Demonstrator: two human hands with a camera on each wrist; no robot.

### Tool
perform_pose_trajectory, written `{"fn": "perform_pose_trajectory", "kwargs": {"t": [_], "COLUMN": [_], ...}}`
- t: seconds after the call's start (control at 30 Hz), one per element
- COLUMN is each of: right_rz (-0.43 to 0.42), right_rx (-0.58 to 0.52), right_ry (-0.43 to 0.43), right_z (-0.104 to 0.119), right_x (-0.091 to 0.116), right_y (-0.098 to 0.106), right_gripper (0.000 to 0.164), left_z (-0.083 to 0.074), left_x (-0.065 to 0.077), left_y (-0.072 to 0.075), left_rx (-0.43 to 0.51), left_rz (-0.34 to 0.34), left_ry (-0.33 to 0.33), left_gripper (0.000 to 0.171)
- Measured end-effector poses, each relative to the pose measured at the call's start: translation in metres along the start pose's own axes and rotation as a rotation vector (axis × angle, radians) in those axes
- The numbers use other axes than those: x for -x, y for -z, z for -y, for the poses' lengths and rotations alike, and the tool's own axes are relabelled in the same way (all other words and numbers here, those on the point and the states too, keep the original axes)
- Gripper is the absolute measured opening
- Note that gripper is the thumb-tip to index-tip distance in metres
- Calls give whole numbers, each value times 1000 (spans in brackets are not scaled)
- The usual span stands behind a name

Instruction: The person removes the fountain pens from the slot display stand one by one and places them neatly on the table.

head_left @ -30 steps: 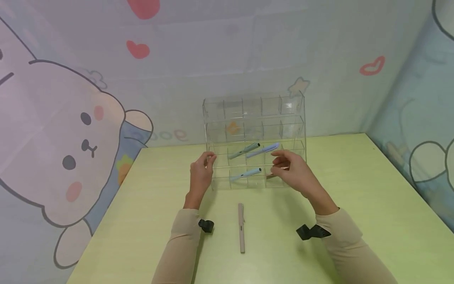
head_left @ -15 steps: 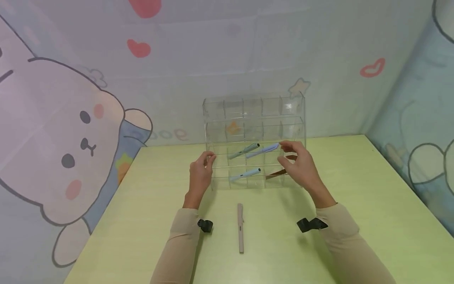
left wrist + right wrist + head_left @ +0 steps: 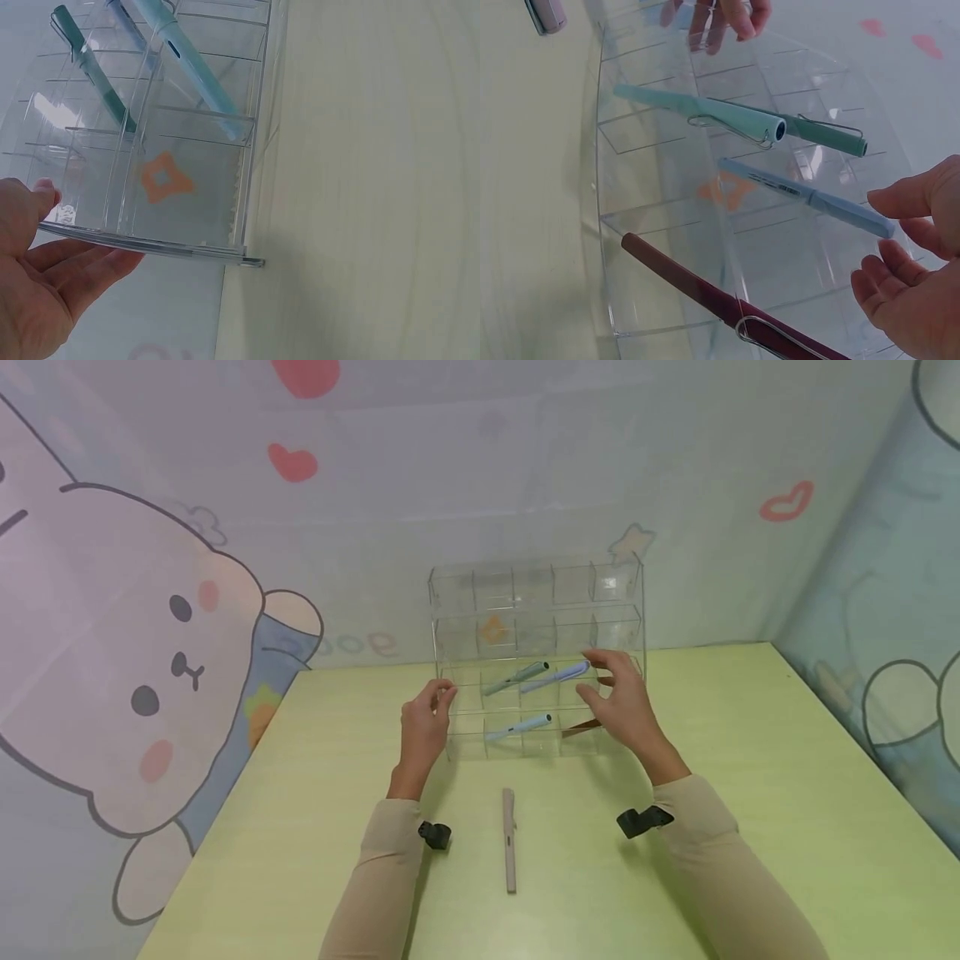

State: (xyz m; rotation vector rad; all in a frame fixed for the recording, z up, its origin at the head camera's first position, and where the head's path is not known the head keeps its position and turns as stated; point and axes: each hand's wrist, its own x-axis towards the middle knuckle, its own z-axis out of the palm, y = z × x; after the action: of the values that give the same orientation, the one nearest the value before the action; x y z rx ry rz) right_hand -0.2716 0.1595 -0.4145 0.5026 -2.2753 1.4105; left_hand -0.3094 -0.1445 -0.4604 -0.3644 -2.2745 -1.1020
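My left hand (image 3: 425,727) holds the left side wall of a clear acrylic display rack (image 3: 191,247), thumb on one face and fingers on the other. Around the cap end of a lavender-blue pen (image 3: 802,191) my right hand (image 3: 624,700) is spread, thumb and fingers on either side with a gap showing. That pen leans in the second tier from the bottom, beside a dark green pen (image 3: 517,678). On the bottom tier lie a light blue pen (image 3: 520,727) and a dark red-brown pen (image 3: 682,274), the latter partly behind my right hand in the head view.
A beige-pink pen (image 3: 509,842) lies on the yellow-green table (image 3: 285,827) in front of the rack. Behind the rack hangs a printed cloth backdrop (image 3: 360,527). The two upper tiers of the rack hold no pens.
My right hand has left the red-brown pen on the bottom tier, risen, then shifted left to the lavender-blue pen's cap end. My left hand stays on the rack's side.
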Motion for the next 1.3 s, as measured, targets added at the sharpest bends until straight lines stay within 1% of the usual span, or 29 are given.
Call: {"fn": "perform_pose_trajectory", "kwargs": {"t": [0.13,0.3,0.53,0.67,0.77,0.9,1.13,1.3], "right_rz": [17,23,29,34,45,56,55,59], "right_rx": [-7,-25,-45,-43,-65,-118,-162,-172], "right_ry": [-1,-8,-59,-84,-98,-105,-112,-96], "right_z": [-4,-7,-7,-8,-9,-10,-12,-12], "right_x": [-4,-7,-11,-13,-14,-16,-16,-15], "right_y": [-6,-11,-14,-16,-18,-20,-22,-22], "right_gripper": [47,46,45,43,41,39,36,36], "left_z": [1,2,0,-1,0,0,1,-1], "left_x": [1,0,-1,0,0,0,0,1], "left_y": [0,1,1,2,2,2,1,3], "left_rx": [7,7,-1,-2,-5,0,5,-7], "left_rz": [8,1,-3,3,11,9,-1,20], "left_ry": [11,3,-4,6,14,14,0,26], "left_gripper": [20,20,19,18,19,18,18,18]}}
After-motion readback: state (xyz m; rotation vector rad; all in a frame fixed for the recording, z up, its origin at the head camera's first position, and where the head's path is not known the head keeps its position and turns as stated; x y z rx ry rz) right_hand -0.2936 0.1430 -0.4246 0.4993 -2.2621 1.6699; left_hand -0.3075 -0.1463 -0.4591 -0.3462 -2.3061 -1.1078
